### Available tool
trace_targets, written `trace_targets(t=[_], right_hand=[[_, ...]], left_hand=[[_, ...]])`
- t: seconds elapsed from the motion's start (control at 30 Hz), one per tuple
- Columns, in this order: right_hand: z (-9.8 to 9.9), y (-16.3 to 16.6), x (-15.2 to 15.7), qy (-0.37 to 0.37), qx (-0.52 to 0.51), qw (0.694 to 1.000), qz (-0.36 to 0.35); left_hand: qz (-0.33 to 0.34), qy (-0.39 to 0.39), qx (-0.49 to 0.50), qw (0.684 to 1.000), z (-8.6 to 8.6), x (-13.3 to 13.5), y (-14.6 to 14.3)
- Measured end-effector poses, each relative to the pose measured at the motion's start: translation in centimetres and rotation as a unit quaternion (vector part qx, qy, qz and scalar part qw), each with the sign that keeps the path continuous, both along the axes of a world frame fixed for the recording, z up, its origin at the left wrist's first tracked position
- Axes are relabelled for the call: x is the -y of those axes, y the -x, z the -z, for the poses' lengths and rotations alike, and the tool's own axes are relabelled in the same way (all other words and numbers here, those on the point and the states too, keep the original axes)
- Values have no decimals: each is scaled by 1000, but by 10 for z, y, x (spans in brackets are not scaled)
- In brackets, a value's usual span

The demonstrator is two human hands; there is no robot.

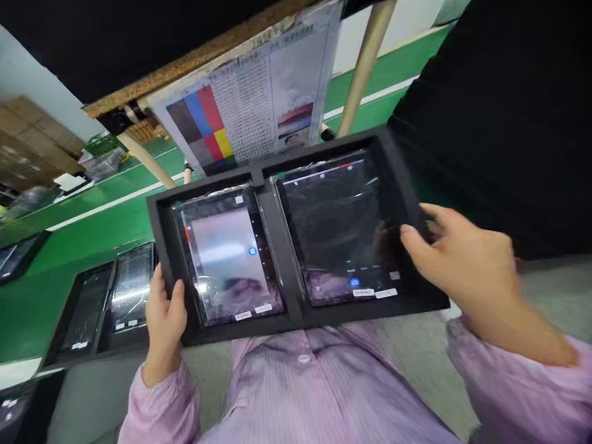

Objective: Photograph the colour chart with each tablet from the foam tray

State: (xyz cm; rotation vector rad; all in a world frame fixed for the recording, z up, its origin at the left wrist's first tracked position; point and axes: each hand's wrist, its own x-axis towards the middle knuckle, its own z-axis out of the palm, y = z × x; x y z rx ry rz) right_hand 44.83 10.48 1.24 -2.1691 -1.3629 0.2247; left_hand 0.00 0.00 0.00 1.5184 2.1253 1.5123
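A black foam tray [292, 308] with two compartments is held up in front of my body, tilted a little. My left hand [165, 311] grips its left end, thumb over the rim. At the right end my right hand [467, 253] is closed on the rim, its fingers partly hidden behind the wall. In the left compartment lies a tablet [226, 246] in clear film, its screen lit with a pale picture. The right compartment holds another film-covered tablet [335, 228] with a dark screen. Small white labels are stuck near the lower edge of both tablets.
Another black tray [99, 345] with two tablets lies on the left. A printed sheet [250, 92] with colour blocks hangs under a wooden board edge [194, 58]. Black cloth [509, 123] covers the right side. Cardboard boxes [37, 135] stand at the far left, beyond green floor.
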Motion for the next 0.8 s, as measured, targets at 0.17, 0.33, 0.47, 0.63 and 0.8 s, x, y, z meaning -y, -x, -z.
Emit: trace_targets(t=[0.17,0.33,0.47,0.63,0.8], right_hand=[[4,0,15,-150,25,988,-19],[15,-6,8,-180,42,982,-36],[10,-4,5,-144,35,987,-55],[-2,25,47,-359,175,880,-258],[16,53,88,-356,144,844,-375]], left_hand=[[-17,-75,0,997,-2,5,-15],[-2,-94,7,996,-7,0,-22],[1,-105,1,994,-4,-5,-21],[-11,-107,-6,994,-2,-8,-21],[-31,-111,-8,993,-4,-8,-26]])
